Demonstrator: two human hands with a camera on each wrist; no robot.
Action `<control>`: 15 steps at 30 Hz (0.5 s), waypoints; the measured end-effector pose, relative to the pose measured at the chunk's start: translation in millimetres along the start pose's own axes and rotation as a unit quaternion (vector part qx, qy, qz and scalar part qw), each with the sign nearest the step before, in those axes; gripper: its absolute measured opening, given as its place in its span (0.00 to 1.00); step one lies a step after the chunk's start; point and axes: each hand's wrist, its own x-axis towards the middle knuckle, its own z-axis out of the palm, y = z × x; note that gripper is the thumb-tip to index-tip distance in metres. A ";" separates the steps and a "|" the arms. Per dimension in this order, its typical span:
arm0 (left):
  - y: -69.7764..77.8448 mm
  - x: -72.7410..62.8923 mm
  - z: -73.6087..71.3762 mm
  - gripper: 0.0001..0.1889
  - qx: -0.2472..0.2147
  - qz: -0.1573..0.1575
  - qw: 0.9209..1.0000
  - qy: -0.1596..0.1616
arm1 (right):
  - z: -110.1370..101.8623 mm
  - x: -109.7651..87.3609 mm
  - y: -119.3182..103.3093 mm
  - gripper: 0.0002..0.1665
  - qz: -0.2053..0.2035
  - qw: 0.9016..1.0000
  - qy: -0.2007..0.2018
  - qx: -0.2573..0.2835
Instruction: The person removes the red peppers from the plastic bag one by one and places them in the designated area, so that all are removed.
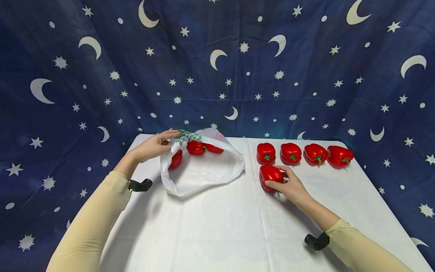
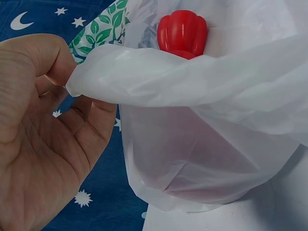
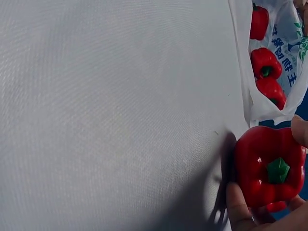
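Note:
A white plastic bag (image 1: 210, 174) with a green leaf print lies with its mouth spread wide. My left hand (image 1: 153, 146) pinches the bag's rim at the left, between thumb and fingers in the left wrist view. Three red bell peppers show inside the bag, one pepper (image 1: 175, 159) at the left and two at the back. To the right of the bag, my right hand (image 1: 295, 187) grips another red bell pepper (image 1: 270, 176) from its right side, its green stem (image 3: 277, 170) facing the right wrist camera. Whether this pepper touches the table cannot be told.
Behind the right hand, several red bell peppers (image 1: 290, 153) stand in a row along the table's back right. A white cloth covers the table (image 1: 210, 234). Dark blue fabric (image 1: 204, 94) with moons and stars hangs behind and at both sides.

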 end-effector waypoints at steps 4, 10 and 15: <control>0.2 -0.8 0.8 0.35 0.001 -0.005 1.000 0.001 | -0.3 1.0 -1.6 0.59 0.001 1.000 0.005 -0.013; 1.4 -1.1 1.4 0.35 0.000 -0.007 1.000 0.001 | -1.5 2.9 -5.1 0.60 0.008 0.999 0.009 -0.041; 0.6 -0.5 1.6 0.35 -0.001 -0.002 1.000 0.000 | -2.4 4.2 -5.2 0.61 0.014 0.998 0.010 -0.062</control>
